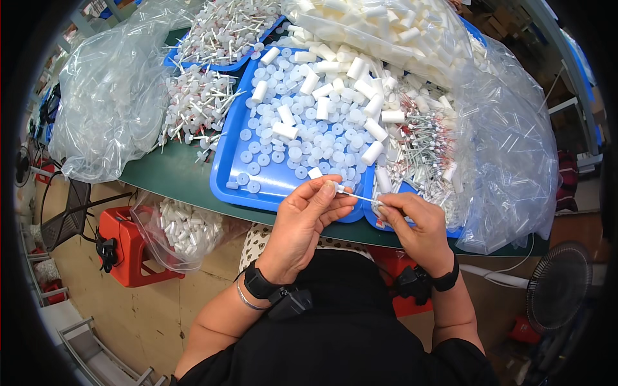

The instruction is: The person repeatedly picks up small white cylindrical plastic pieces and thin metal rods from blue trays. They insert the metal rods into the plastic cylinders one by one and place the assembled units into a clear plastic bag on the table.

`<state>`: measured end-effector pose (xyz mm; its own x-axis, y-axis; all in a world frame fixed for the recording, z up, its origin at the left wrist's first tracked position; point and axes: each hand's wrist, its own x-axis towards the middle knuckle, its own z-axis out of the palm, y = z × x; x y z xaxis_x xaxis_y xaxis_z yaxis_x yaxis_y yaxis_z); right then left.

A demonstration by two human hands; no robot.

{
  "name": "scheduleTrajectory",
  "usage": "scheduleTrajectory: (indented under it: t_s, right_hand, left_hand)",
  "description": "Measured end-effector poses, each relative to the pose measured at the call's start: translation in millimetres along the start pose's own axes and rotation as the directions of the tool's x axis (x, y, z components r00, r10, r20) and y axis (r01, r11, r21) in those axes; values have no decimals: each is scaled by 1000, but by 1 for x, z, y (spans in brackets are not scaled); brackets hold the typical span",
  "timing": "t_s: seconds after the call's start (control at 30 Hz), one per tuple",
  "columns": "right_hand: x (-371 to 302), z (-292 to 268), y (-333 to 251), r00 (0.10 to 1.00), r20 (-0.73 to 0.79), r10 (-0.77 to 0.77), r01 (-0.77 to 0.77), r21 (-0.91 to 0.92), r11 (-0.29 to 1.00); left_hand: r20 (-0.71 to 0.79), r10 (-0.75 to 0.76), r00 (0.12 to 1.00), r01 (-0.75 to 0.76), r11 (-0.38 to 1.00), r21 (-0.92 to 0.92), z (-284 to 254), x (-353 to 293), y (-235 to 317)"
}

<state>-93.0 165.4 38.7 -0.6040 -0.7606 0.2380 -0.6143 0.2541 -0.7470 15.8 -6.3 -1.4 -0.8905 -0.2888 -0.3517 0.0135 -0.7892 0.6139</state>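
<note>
A thin white stick stretches between my hands over the near edge of the blue tray. My left hand pinches its left end, where a small white piece shows at the fingertips. On the other end, the fingers of my right hand are closed. A short white cylinder sits right by my left fingertips; whether they touch it I cannot tell. Many translucent round discs lie in the tray, with white foam-like cylinders scattered over them.
On the right, another tray holds thin pins with red and white parts. Behind stands a clear bag of white cylinders. White sticks with discs are heaped at left. Plastic bags flank the green table; a red stool stands below.
</note>
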Motion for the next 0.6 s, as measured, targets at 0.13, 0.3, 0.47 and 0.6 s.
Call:
scheduleTrajectory:
  t_s: [0.13,0.3,0.47,0.6]
  right_hand:
    - [1,-2,-2,1000,0,-10,10,-47,999]
    - [2,-2,-1,998,-5,-57,56,-85,995]
    - [3,-1,5,984,-22,-178,173,-147,974]
    - [5,-1,5,968,-22,-252,242,-211,947]
  left_hand:
    - [2,-1,1000,1,1000,-6,0,0,0]
    - [8,-5,1000,5,1000,-15,-1,1,-1]
    - [3,-17,1000,17,1000,-24,-1,2,-1]
    - [47,-56,997,56,998,9,-1,2,-2]
